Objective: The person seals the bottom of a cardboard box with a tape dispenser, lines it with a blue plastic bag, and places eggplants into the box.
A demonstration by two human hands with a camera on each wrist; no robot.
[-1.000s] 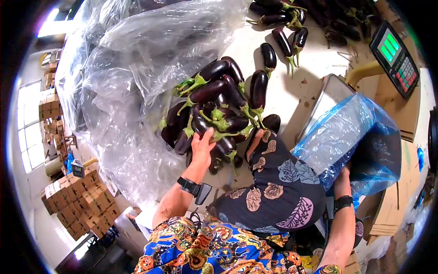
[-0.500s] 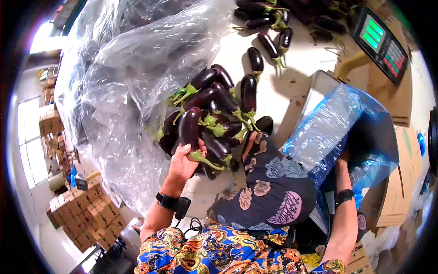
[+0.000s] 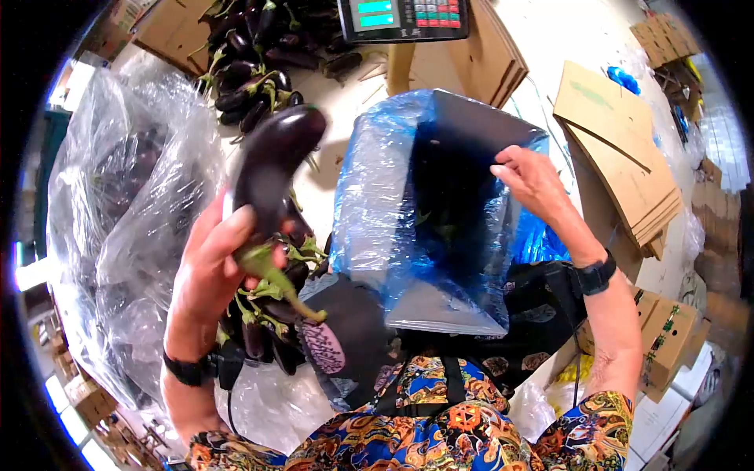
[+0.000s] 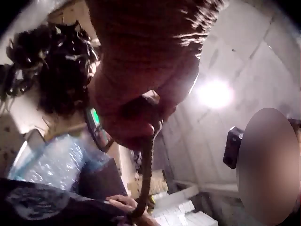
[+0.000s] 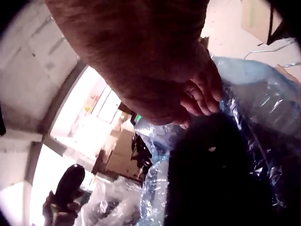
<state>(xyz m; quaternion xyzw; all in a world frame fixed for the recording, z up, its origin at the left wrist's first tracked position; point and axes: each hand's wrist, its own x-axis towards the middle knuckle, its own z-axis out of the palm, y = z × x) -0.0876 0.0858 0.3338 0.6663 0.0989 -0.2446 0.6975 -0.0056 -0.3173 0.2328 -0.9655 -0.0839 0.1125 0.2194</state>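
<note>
A bare left hand (image 3: 216,247) is gripping a long, glossy, dark-purple eggplant with a green cap and stem (image 3: 275,165), its fingers and thumb closing round the stem end. The eggplant is looking nearly black, its smooth skin shining with pale highlights; the body is curving gently, its thick, blunt end pointing upward, while the leafy green cap is sitting low by the fingers and a stout, bent stem is trailing down and to the right. It is hanging in the air above a heap of similar dark eggplants with green stems (image 3: 255,337), left of an open, dark-inside container lined with shiny blue plastic (image 3: 373,196). A bare right hand (image 3: 534,180) is hovering over the container's right side, its fingers loosely bent and holding nothing. Beyond, a black digital scale display with a keypad (image 3: 404,20) is standing over the white worktop (image 3: 345,90), near more piled eggplants (image 3: 243,63).
</note>
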